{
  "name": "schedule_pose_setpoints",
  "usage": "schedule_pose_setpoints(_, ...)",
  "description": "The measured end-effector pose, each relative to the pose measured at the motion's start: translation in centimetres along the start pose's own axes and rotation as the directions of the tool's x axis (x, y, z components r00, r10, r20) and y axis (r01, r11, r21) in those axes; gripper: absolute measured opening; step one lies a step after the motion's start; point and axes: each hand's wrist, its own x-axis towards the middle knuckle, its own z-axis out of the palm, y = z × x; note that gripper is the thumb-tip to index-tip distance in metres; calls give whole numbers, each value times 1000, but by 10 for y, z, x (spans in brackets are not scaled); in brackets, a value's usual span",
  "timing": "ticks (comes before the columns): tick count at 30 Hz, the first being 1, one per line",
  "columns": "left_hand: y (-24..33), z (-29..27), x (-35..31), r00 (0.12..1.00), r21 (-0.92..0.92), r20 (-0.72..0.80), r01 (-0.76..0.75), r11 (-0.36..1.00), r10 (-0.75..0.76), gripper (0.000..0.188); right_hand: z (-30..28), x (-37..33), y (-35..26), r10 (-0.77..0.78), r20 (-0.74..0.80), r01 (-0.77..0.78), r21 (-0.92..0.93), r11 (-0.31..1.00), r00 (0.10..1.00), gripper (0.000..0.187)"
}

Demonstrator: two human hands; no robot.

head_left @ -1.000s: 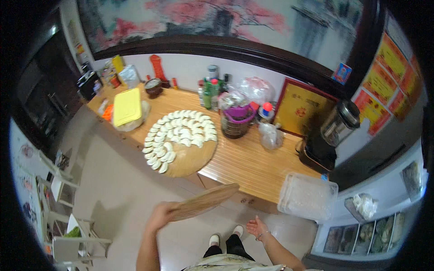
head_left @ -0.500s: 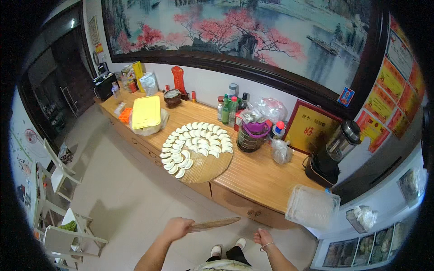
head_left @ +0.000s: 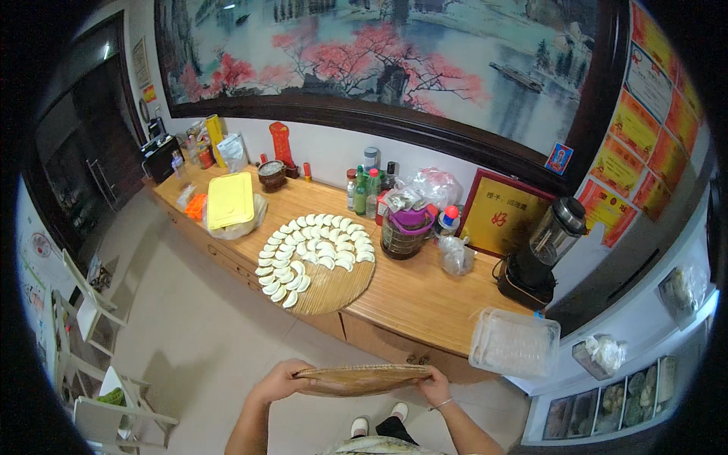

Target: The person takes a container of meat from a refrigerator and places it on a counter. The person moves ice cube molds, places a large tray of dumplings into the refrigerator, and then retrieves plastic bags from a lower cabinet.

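Between my hands I hold a brown woven tray (head_left: 360, 381), tilted so that it shows nearly edge-on, in front of the counter. My left hand (head_left: 282, 381) grips its left end, with the fingers closed around the rim. At the right end my right hand (head_left: 434, 386), with a bracelet at the wrist, is closed on the rim too. Beyond it on the counter lies a round ribbed tray (head_left: 334, 293) of the same tan colour. Curved rows of white dumplings (head_left: 315, 241) cover most of that one; its front right part is bare.
On the wooden counter (head_left: 409, 299) stand a yellow-lidded box (head_left: 230, 200), several bottles (head_left: 361, 189), a dark jar with a purple rim (head_left: 406, 231), a blender (head_left: 535, 254) and clear plastic containers (head_left: 516, 343). White chairs (head_left: 125, 413) stand at the left; a shelf unit (head_left: 607, 406) is at the right.
My right hand, free half a second ago, has taken hold of the woven tray's right end. The tray has turned to show more of its face, and the view has shifted slightly.
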Motion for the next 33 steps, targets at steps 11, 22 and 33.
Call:
schedule_pose_setpoints(11, -3, -5, 62, 981, -330, -181, 11, 944, -75, 21, -63, 21, -7, 146, 8, -133, 459, 878, 989, 57)
schedule_pose_setpoints(22, 2, 67, 180, 989, -502, -135, -11, 865, -65, 28, -149, 60, 11, 278, -180, -88, 672, 736, 944, 35)
schedule_pose_setpoints(33, 27, 96, 226, 974, -450, -208, -15, 893, -89, 28, -154, 70, 58, 482, -164, -228, 722, 653, 860, 30)
